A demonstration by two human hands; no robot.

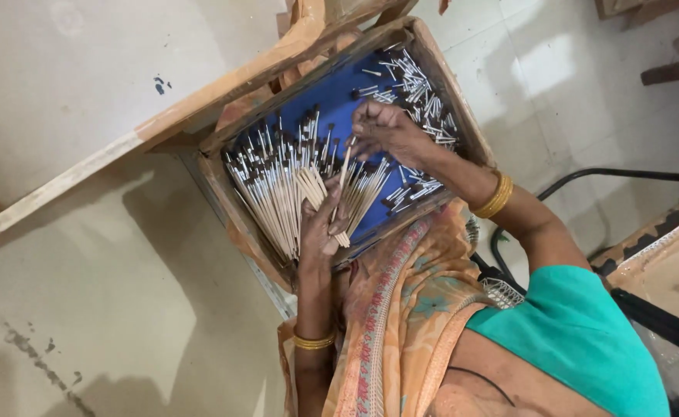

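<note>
Soft daylight, broad floor shadows, slightly blurred hands.

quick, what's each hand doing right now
Left hand: closed around a fanned bundle of thin sticks over the wooden tray.
Right hand: fingers pinched on a single stick, above the blue tray bottom.

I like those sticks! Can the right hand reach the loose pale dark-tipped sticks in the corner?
Probably yes: the right hand is beside the pale dark-tipped wooden sticks, with nothing between.

left hand (320, 232): fingers curled, gripping | right hand (382, 127): fingertips pinched, wrist bent
</note>
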